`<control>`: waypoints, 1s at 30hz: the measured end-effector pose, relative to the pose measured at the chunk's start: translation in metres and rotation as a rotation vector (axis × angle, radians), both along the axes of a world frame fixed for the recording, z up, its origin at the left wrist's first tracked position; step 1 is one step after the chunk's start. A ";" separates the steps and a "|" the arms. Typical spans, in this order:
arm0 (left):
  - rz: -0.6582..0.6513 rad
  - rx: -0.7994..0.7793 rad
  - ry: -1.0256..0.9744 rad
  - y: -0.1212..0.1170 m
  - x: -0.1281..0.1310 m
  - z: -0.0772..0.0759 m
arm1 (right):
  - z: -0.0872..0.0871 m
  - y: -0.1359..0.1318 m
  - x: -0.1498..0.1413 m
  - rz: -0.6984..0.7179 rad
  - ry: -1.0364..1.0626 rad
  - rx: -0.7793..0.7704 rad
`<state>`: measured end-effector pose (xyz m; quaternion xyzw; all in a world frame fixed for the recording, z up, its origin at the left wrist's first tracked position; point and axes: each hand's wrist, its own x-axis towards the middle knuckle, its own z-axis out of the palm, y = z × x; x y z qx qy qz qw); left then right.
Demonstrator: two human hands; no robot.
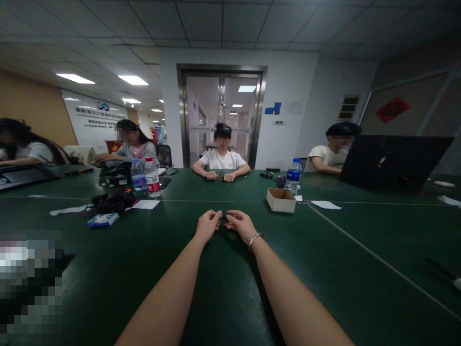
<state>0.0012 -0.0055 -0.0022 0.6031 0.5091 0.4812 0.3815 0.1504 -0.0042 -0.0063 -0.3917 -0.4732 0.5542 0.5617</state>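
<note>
Forearms converge at a dark piece, seemingly sideways.

Green table, grey tiled ceiling, lit ceiling panels, pale walls, metal-framed glass doors

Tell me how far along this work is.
Done, it seems: a small dark item has been taken up. In hand: the left hand and right hand pinch it between their fingertips. Left: it has yet to be released; its details are too small to judge further progress. The open box stands apart, contents unclear.
</note>
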 end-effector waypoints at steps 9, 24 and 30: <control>0.149 0.048 0.396 -0.017 -0.004 0.019 | 0.002 -0.003 0.003 0.084 -0.014 0.033; 0.087 0.010 0.352 -0.014 -0.008 0.014 | 0.004 -0.003 0.005 0.104 0.024 0.011; 0.073 0.093 0.252 -0.001 -0.009 0.002 | 0.005 -0.004 0.003 0.089 0.040 -0.012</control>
